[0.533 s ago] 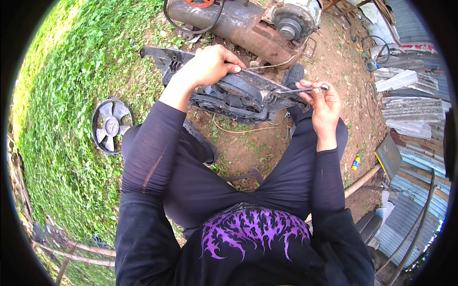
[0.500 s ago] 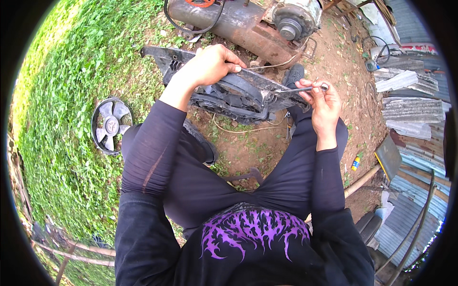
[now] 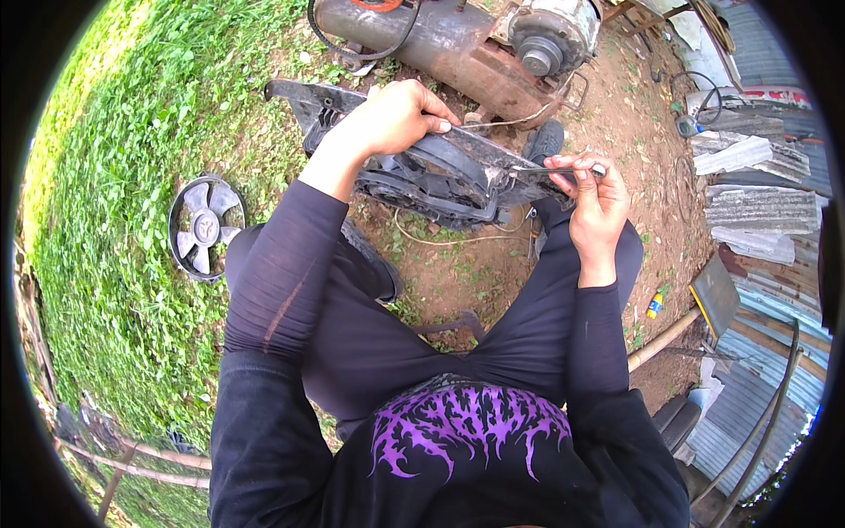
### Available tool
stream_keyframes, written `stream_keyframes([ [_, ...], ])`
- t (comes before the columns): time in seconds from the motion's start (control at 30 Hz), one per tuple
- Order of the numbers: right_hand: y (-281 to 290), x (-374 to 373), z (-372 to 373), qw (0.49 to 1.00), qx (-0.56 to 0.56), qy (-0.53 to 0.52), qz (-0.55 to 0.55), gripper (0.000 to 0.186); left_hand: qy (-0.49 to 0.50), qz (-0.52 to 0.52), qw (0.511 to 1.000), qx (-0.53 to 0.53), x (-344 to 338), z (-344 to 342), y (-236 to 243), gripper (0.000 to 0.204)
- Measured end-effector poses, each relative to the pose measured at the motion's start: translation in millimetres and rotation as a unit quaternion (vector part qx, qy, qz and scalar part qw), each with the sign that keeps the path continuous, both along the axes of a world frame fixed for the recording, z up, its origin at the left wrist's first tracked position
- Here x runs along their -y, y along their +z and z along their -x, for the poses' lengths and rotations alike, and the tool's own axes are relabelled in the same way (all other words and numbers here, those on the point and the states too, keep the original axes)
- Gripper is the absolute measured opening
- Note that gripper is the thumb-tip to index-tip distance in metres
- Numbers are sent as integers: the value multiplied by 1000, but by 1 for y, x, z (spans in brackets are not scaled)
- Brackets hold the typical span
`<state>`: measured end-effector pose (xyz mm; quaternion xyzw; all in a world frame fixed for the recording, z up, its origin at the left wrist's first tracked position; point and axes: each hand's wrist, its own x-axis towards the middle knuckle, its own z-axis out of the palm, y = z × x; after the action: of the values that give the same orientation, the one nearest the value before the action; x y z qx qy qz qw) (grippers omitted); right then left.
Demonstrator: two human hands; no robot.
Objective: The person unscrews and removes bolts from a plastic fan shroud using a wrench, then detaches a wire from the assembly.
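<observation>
A dirty black fan shroud [image 3: 431, 180] with a round frame is held tilted above the ground between my legs. My left hand [image 3: 400, 119] grips its upper edge, fingers over the far side and thumb on top. In my right hand [image 3: 594, 198] is a slim metal wrench [image 3: 532, 169], pinched between thumb and fingers. The tool's far tip meets the shroud near its right-hand corner; what it touches there is too small to make out. On the grass to the left lies a round fan [image 3: 204, 227] with grey blades inside a black ring.
A rusty compressor tank [image 3: 422, 40] with a motor [image 3: 546, 44] stands just beyond the shroud. A thin cord [image 3: 440, 242] lies on the dirt below it. Corrugated sheets [image 3: 761, 207], a long-handled flat tool [image 3: 715, 295] and a yellow bottle [image 3: 655, 305] are at the right.
My right hand has shifted slightly down, and the wrench now lies more level. The left hand keeps its grip on the shroud, which has hardly moved.
</observation>
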<state>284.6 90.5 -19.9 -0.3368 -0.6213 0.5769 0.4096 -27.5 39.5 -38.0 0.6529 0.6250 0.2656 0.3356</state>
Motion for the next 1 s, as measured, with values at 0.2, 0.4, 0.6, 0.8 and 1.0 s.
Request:
stream_keyframes([
  [0.2, 22, -22, 23, 992, 103, 73, 18, 11, 9, -8, 1000, -7, 0, -3, -3, 23],
  [0.4, 29, -8, 101, 828, 312, 366, -289, 12, 0, -4, 1000, 23, 0, 3, -10, 23],
  [0.6, -13, 62, 117, 666, 447, 361, -476, 17, 1, 29, 998, 49, 0, -3, 0, 24],
  [0.8, -4, 56, 95, 803, 327, 390, -310, 26, 20, 18, 999, 37, 1, -2, -5, 23],
  [1.0, 19, 33, 37, 990, 16, 90, -107, 13, 14, 2, 1000, 19, 2, -3, -4, 22],
])
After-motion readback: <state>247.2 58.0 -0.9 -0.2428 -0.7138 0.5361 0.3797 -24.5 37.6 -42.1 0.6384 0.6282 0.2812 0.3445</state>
